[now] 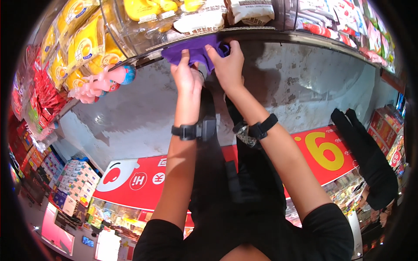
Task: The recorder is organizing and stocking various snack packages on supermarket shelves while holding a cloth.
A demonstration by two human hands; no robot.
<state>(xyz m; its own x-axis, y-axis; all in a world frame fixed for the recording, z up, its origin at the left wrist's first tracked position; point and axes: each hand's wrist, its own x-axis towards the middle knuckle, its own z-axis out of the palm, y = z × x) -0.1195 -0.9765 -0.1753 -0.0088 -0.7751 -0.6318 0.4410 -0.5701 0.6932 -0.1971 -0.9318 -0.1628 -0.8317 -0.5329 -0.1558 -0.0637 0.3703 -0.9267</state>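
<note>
A purple cloth [192, 49] is bunched between my two hands at the dark front edge of a display shelf. My left hand [187, 73] grips its lower left part, thumb on top. My right hand [228, 63] pinches the cloth's right end between thumb and fingers, close under the shelf edge. Both wrists wear black straps. Just beyond the cloth, white and brown snack packets [199, 23] lie behind a clear plastic divider. Yellow packets [140, 9] lie beside them.
Yellow snack bags [86, 42] fill the left bins, with pink and blue toys [125, 75] hanging at the edge. Red and white packets [336, 19] are at the right. Below lie a grey stained floor [137, 111] and a red sign panel [329, 153]. Another person's black-clothed legs [365, 156] are at right.
</note>
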